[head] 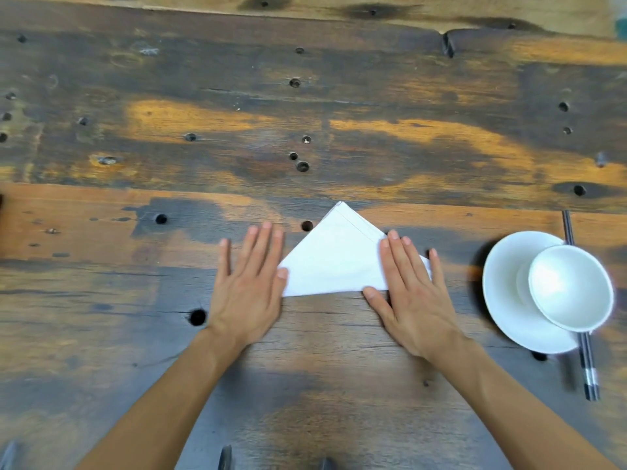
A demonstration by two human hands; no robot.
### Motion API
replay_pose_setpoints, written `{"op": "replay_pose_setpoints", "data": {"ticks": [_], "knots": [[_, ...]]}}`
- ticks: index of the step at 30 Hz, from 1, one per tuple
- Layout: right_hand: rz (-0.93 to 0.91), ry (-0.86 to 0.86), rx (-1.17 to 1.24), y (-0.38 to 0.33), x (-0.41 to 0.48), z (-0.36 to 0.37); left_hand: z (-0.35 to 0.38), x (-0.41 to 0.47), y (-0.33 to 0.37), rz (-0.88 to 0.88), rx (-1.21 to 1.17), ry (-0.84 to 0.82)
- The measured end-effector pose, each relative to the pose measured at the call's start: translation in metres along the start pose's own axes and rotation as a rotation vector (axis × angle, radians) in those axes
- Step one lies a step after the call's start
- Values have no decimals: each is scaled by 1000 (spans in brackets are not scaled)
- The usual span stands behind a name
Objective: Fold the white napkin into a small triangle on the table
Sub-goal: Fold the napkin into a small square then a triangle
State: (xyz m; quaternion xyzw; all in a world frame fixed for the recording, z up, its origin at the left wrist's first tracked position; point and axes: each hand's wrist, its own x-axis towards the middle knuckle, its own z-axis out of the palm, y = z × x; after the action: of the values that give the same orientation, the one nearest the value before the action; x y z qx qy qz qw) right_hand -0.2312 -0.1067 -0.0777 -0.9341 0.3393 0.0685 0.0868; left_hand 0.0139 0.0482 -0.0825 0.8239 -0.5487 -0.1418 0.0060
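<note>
Worn wooden table [339, 96] is bearing a triangular napkin [334, 256]; left hand [249, 286] and right hand [407, 296] are lying flat, fingers spread, pressing its corners. Bowl [573, 286] is sitting on plate [502, 300].

- A wooden table [339, 96] fills nearly the whole view, built from broad planks running left to right.
- Its surface is weathered: dark grey-brown stain worn away in patches to bare orange wood.
- Round dark holes are scattered over the planks, and thin cracks run along the grain near the bottom edge of the view.
- A paler plank lies along the far edge, marked with dark knots.
- The light is soft and even, with faint blurred shadows on the wood.
- No wall, floor or window can be made out.
</note>
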Motion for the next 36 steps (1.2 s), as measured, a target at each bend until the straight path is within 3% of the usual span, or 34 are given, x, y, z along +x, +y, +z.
{"op": "replay_pose_setpoints", "data": {"ticks": [6, 9, 11, 17, 23, 30, 36], "knots": [[18, -30, -7, -1, 0, -1, -8, -16, 7, -223, 29, 82], [19, -33, -8, -1, 0, 0, 1, -37, 47, -71, -16, 186], [7, -43, -5, -1, 1, 0, 10, -52, 65, 22, -27, 138], [145, -89, 23, -28, 4, -8, 17, -61, 58, -17, 7, -1], [-108, -117, 158, -114, -10, -2, 21, -63, 57, -3, 37, 3], [200, -132, 119, -14, -49, -9, 8, -60, 60, -28, 18, 3], [323, -92, 139, -23, -26, -29, -19, -56, 87, 14, 159, -53]]}}
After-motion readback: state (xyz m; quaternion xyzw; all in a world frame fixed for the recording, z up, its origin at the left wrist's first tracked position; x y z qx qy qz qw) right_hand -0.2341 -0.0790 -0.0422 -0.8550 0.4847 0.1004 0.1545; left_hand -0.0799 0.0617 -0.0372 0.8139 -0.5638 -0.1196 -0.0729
